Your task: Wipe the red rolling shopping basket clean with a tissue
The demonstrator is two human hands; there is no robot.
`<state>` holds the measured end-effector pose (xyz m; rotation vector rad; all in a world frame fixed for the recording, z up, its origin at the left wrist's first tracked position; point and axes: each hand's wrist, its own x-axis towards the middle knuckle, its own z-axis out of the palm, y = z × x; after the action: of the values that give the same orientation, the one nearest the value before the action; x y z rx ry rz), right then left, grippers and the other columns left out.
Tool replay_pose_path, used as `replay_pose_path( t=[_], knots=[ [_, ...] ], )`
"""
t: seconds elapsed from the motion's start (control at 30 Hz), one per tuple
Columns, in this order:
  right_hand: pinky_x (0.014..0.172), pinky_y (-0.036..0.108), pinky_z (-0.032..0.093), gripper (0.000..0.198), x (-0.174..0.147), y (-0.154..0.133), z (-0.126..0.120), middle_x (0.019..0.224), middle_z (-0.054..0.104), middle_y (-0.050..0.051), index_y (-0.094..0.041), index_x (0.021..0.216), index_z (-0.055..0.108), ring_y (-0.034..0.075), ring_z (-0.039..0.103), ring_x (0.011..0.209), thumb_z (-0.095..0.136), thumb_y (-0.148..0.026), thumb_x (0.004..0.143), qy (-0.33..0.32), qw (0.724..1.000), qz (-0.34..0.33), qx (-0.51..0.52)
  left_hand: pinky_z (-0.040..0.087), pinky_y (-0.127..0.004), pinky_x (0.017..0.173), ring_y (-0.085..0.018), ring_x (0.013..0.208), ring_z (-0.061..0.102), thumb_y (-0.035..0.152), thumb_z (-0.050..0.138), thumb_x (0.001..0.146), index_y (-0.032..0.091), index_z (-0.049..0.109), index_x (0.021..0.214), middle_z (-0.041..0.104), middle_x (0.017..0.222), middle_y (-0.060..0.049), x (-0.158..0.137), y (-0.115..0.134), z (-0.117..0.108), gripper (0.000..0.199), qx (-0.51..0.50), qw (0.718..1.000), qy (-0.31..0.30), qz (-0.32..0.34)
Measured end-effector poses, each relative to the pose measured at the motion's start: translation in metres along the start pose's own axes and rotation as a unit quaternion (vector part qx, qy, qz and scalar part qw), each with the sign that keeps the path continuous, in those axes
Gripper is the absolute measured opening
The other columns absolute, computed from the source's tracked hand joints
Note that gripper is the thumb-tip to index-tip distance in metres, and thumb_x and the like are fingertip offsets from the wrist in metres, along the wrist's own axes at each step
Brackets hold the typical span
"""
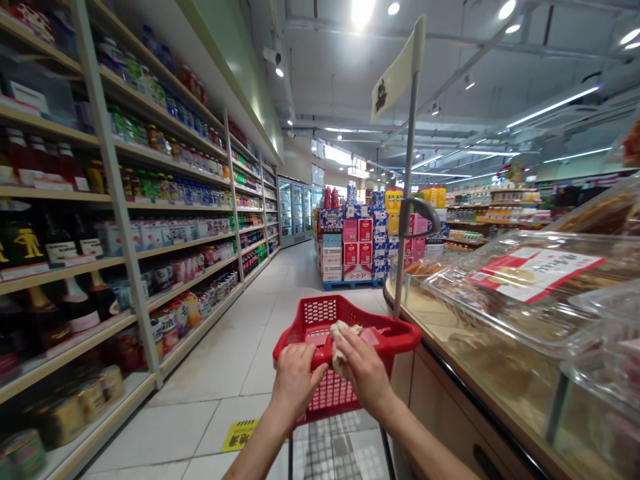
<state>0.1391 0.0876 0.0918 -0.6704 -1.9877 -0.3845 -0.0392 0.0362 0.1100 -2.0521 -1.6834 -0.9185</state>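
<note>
Basket [320,320]: bright red plastic, small-hole mesh pattern on walls. Cloth [343,343] w/ right hand [367,373]: off-white/cream, crumpled. Floor [235,360]: pale grey-white tiles, thin dark grout lines. Floor sticker [240,435]: yellow w/ black diagonal stripes + black txt. Shelves [120,200]: beige/cream uprights & boards. Counter [475,373]: tan/light wood-tone top, dark edge trim. Label [533,272] on clear lid: red & white. Stacked boxes [357,250] far end: red/pink, white, blue-white patterned, on blue pallet [350,285]. Flag sign [400,70]: cream w/ black figure. Bottles [75,300] low left: dark, white/gold labels.
</note>
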Motion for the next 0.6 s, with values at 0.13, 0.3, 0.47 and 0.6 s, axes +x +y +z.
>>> replay_pose_path(
  t=[0.13,0.3,0.47,0.6],
  knots=[
    [0.092,0.046,0.038,0.036,-0.002,0.011,-0.005,0.116,0.055,0.011,-0.018,0.113,0.052,0.021,0.048,0.110,0.033,-0.016,0.083,0.051,0.992,0.104,-0.054,0.040,-0.040,0.079,-0.021,0.083,0.055,0.036,0.051,0.073,0.019,0.056,0.090,0.062,0.087,-0.005,-0.001,0.001,-0.003,0.025,-0.002,1.000,0.009,-0.002],
    [0.093,0.039,0.038,0.033,0.004,-0.009,0.004,0.120,0.051,0.010,-0.017,0.110,0.055,0.019,0.042,0.116,0.040,-0.016,0.081,-0.004,1.000,0.009,-0.006,0.040,-0.041,0.083,-0.022,0.089,0.054,0.033,0.051,0.073,0.017,0.056,0.091,0.062,0.092,-0.006,-0.003,-0.005,-0.010,0.024,-0.014,0.999,-0.032,-0.012],
    [0.093,0.043,0.036,0.033,0.011,0.001,-0.009,0.115,0.056,0.009,-0.019,0.108,0.056,0.019,0.049,0.109,0.033,-0.019,0.085,-0.006,0.994,0.110,-0.005,0.036,-0.044,0.094,-0.022,0.110,0.046,0.029,0.042,0.077,0.016,0.045,0.115,0.053,0.118,-0.009,0.005,0.006,-0.014,0.040,-0.060,0.996,-0.017,-0.061],
    [0.084,0.032,0.044,0.039,0.012,0.005,-0.013,0.115,0.056,0.008,-0.020,0.124,0.041,0.016,0.053,0.103,0.024,-0.025,0.089,0.002,0.982,0.140,0.124,0.034,-0.045,0.096,-0.023,0.119,0.037,0.033,0.039,0.080,0.018,0.039,0.122,0.045,0.126,-0.011,0.031,0.055,-0.001,0.045,-0.093,0.995,-0.044,-0.018]
  ],
)
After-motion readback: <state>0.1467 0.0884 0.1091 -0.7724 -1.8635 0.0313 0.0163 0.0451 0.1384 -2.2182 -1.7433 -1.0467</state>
